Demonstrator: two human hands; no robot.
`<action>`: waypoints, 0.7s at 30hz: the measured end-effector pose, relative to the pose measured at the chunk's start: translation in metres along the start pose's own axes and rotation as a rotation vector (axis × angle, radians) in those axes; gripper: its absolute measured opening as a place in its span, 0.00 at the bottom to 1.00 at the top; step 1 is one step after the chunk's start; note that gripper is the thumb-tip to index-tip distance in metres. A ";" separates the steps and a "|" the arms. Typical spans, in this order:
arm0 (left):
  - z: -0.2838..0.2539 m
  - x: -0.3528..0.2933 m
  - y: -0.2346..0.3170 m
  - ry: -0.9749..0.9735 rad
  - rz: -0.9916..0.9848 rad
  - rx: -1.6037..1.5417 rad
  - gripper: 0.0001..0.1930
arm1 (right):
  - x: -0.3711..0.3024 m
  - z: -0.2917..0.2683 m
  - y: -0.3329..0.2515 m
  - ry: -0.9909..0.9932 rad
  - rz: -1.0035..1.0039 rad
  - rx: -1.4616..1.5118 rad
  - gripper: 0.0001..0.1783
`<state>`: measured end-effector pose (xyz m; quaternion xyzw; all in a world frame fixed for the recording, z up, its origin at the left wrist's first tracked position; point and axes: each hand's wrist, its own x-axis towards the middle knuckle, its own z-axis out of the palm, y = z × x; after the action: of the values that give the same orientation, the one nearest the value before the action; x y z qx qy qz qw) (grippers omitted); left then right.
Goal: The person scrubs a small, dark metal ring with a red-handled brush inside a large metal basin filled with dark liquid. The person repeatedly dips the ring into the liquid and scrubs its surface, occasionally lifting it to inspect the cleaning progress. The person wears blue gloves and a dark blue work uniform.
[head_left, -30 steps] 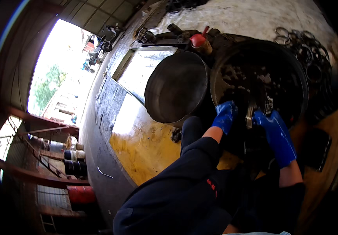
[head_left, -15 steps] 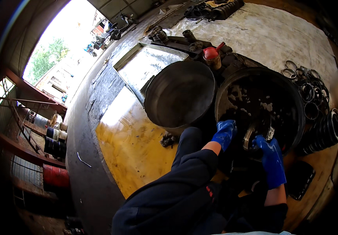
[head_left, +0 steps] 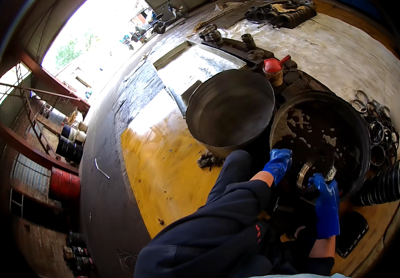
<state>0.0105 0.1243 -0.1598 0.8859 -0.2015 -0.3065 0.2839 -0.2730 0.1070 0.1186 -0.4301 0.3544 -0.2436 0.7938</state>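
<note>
A wide black tub (head_left: 366, 134) holds dark liquid with patches of pale foam. My right hand (head_left: 326, 199), in a blue glove, is closed on the near side of a metal ring (head_left: 304, 175) that sits partly in the liquid. Wet, shiny stretches of the ring show at its left and right; the rest is dark or hidden. My left hand (head_left: 278, 164), gloved in blue too, is closed at the tub's near-left edge. What its fingers hold, if anything, is hidden. Left of the tub stands a second round basin (head_left: 230, 109), dark inside.
A red ladle (head_left: 272, 65) rests in a small pot behind the tubs. Several loose metal rings (head_left: 377, 132) and a row of black ringed parts (head_left: 385, 185) lie at the right. A shallow metal tray (head_left: 167, 60) and a yellow sheet (head_left: 163, 171) lie at the left.
The whole view has swung, so the tubs and floor sit further right and lower. Both hands stay at the black tub, and my right hand keeps its grip on the ring.
</note>
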 end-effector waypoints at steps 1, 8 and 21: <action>0.019 -0.006 0.036 -0.076 -0.080 -0.294 0.06 | 0.005 -0.015 -0.002 0.046 -0.045 -0.008 0.22; 0.008 -0.043 0.090 -0.092 0.345 0.281 0.07 | 0.016 -0.038 -0.004 0.087 -0.136 -0.082 0.21; -0.007 -0.057 0.099 -0.027 0.453 0.610 0.06 | 0.020 -0.048 0.006 0.104 -0.130 -0.171 0.22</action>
<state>-0.0449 0.0817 -0.0690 0.8586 -0.4778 -0.1736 0.0651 -0.2964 0.0715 0.0886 -0.5051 0.3859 -0.2852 0.7173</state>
